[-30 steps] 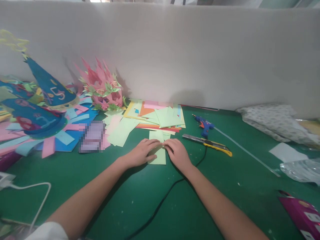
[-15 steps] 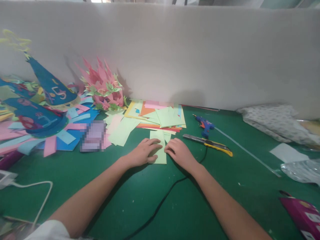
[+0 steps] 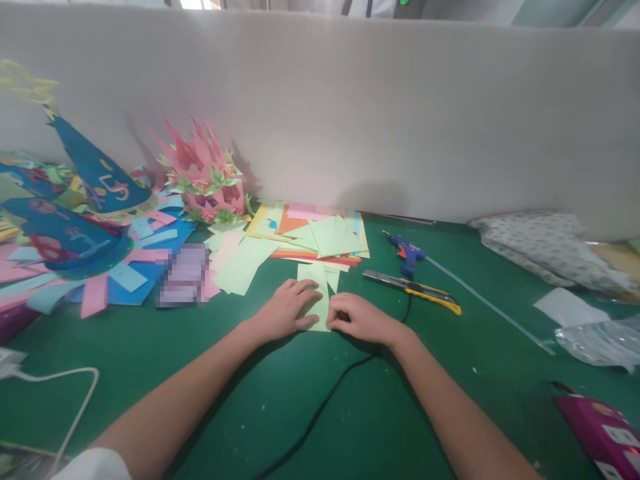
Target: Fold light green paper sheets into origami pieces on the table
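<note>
A light green sheet of paper point(image 3: 314, 272), narrow like a strip, lies on the green table in front of me. My left hand point(image 3: 287, 308) rests on its left part, palm down, with fingers spread. At the right edge of the sheet, low down, my right hand point(image 3: 357, 316) is closed, its thumb and fingertips together against the paper. Just behind my right hand, a small pointed piece of green paper point(image 3: 333, 279) sticks out. A yellow utility knife point(image 3: 413, 291) with its blade out lies beyond my right hand, near a blue glue gun point(image 3: 406, 253).
Stacked coloured paper point(image 3: 337, 237) lies against the white partition point(image 3: 320, 113). Blue cone hats point(image 3: 100, 167) and a pink paper crown point(image 3: 207, 177) stand left. A black cord point(image 3: 320, 410) crosses the table. Clear plastic point(image 3: 595, 343) and a magenta power strip point(image 3: 595, 427) are right.
My right hand has slid down along the paper's right edge, towards me, its fingers more curled. My left hand has stayed on the sheet. The whole view has shifted slightly.
</note>
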The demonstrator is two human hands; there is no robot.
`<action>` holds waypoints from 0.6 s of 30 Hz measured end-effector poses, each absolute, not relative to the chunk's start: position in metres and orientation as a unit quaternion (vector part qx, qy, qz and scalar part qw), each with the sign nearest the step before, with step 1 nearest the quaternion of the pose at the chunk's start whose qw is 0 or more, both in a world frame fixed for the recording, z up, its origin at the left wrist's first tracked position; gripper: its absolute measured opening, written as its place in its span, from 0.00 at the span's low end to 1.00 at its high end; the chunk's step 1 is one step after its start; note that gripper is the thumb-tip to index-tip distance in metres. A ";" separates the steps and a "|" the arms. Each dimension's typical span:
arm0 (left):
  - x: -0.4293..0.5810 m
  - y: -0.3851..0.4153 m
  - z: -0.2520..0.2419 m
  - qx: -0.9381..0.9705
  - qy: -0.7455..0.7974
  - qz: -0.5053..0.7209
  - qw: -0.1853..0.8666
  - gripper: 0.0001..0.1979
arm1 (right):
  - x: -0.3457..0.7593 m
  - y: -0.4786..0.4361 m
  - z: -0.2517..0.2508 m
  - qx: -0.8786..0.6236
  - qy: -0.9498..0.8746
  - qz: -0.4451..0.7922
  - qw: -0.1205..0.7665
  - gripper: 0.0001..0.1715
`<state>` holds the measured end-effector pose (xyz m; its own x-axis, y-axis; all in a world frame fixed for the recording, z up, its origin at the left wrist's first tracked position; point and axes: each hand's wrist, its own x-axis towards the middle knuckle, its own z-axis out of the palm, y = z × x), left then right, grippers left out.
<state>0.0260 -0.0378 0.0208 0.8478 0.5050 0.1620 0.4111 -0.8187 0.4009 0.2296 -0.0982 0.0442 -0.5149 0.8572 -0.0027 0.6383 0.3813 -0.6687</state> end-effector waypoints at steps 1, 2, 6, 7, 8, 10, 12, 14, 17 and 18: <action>0.027 -0.039 0.020 0.944 0.245 0.137 0.172 0.19 | 0.230 -0.098 0.044 -0.456 -0.814 0.314 0.176 0.08; 0.029 -0.040 0.019 0.944 0.249 0.143 0.165 0.18 | 0.230 -0.098 0.043 -0.450 -0.816 0.317 0.178 0.08; 0.035 -0.044 0.019 0.935 0.275 0.161 0.153 0.15 | 0.233 -0.100 0.039 -0.432 -0.811 0.343 0.195 0.07; 0.035 -0.045 0.019 0.934 0.278 0.162 0.154 0.15 | 0.234 -0.100 0.037 -0.432 -0.802 0.357 0.205 0.06; 0.035 -0.046 0.020 0.934 0.278 0.164 0.156 0.15 | 0.235 -0.101 0.035 -0.441 -0.789 0.366 0.223 0.06; 0.034 -0.047 0.022 0.933 0.274 0.167 0.161 0.16 | 0.235 -0.101 0.029 -0.485 -0.755 0.344 0.277 0.06; 0.033 -0.048 0.024 0.934 0.270 0.169 0.161 0.18 | 0.235 -0.100 0.023 -0.533 -0.739 0.258 0.321 0.06; 0.032 -0.049 0.027 0.936 0.267 0.169 0.156 0.18 | 0.235 -0.098 0.019 -0.550 -0.749 0.168 0.329 0.07; 0.031 -0.050 0.030 0.940 0.260 0.168 0.141 0.16 | 0.234 -0.095 0.015 -0.545 -0.767 0.111 0.320 0.09; 0.032 -0.051 0.030 0.942 0.257 0.169 0.135 0.15 | 0.234 -0.095 0.014 -0.540 -0.772 0.107 0.318 0.09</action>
